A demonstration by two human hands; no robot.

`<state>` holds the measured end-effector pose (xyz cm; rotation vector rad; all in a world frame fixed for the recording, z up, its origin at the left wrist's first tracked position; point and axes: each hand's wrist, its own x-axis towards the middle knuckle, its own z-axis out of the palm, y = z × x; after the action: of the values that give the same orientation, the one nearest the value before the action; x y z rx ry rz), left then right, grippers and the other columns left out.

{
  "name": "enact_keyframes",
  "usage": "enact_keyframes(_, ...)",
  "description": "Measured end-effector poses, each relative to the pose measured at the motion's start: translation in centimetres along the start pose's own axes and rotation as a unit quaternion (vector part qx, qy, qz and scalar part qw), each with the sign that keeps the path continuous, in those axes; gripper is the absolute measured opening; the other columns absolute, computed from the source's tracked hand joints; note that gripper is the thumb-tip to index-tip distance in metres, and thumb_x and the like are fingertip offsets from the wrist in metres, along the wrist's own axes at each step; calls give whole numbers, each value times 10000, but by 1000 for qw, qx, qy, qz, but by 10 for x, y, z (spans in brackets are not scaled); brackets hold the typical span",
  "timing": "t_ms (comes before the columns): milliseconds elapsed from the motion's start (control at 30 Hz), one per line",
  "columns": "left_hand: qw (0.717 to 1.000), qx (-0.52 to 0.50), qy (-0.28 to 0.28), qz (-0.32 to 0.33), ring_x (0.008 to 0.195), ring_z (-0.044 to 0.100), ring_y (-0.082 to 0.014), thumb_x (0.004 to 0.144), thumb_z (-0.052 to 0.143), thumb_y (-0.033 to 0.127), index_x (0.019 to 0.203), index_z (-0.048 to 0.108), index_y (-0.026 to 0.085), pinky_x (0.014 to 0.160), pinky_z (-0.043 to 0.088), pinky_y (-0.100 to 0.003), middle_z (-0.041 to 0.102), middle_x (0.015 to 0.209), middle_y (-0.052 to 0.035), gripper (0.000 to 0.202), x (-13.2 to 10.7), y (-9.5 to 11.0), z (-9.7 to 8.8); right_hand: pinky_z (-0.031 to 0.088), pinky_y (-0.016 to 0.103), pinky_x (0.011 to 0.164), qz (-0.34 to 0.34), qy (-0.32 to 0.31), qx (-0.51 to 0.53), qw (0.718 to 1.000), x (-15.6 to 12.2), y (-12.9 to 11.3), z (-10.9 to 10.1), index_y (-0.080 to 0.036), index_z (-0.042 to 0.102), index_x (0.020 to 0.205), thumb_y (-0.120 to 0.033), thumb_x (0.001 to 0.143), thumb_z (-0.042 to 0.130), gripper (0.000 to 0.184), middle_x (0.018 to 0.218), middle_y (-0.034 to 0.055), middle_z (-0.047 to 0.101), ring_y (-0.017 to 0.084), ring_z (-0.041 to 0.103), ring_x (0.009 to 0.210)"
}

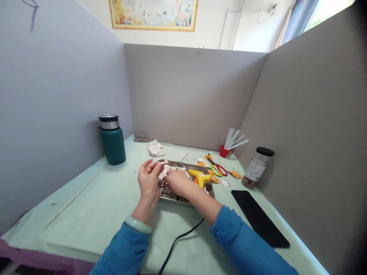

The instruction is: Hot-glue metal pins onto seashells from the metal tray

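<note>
A shallow metal tray [173, 199] of small shells and bits sits on the pale green table in front of me. My left hand [148, 179] hovers over the tray's left end, fingers curled, pinching a small pale piece between thumb and fingertip. My right hand [177, 181] is inside the tray with fingers bent down among the shells; what it grips is hidden. A yellow glue gun [199, 177] rests across the tray's right side, its black cord [177, 238] running toward me between my blue sleeves.
A green flask [112, 140] stands at the left wall. A crumpled bag [155, 148] lies behind the tray. Scissors [216, 167], a red cup of white sticks [226, 149], a black-lidded jar [256, 168] and a black phone [259, 217] are at the right. Partition walls enclose three sides.
</note>
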<state>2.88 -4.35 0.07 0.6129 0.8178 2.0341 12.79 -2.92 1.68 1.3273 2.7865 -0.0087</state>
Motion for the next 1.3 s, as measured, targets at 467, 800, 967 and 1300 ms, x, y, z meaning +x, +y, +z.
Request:
enact_keyframes(467, 1000, 1, -15, -3, 651, 633, -101, 588, 754, 136, 938, 509, 154, 736, 509, -291, 642, 721, 21, 428, -1, -3, -1, 533, 321, 671, 12, 121, 366, 922, -28, 37, 7, -141, 572, 1069, -310, 910, 525, 237, 963, 40, 628, 144, 625, 772)
enact_keyframes(800, 998, 39, -54, -4, 642, 638, -104, 612, 753, 180, 963, 513, 157, 726, 503, -286, 643, 733, 19, 426, -7, -16, -1, 467, 200, 467, 34, 232, 661, 713, -41, 39, 24, -138, 551, 1053, -315, 924, 501, 224, 782, -13, 593, 68, 543, 531)
enact_keyframes(967, 996, 53, -69, -5, 649, 637, -104, 612, 755, 199, 962, 518, 156, 718, 500, -278, 643, 761, 11, 426, -8, -19, -2, 472, 201, 468, 19, 241, 710, 661, -44, 37, 23, -133, 564, 1030, -308, 922, 507, 213, 760, -19, 598, 63, 540, 513)
enact_keyframes(1300, 995, 60, -84, -5, 645, 639, -117, 603, 758, 209, 968, 516, 162, 683, 495, -276, 647, 753, 11, 440, -11, -20, 0, 497, 231, 522, 58, 296, 629, 717, -44, 35, 20, -137, 557, 1057, -309, 917, 513, 226, 842, 6, 621, 84, 577, 578)
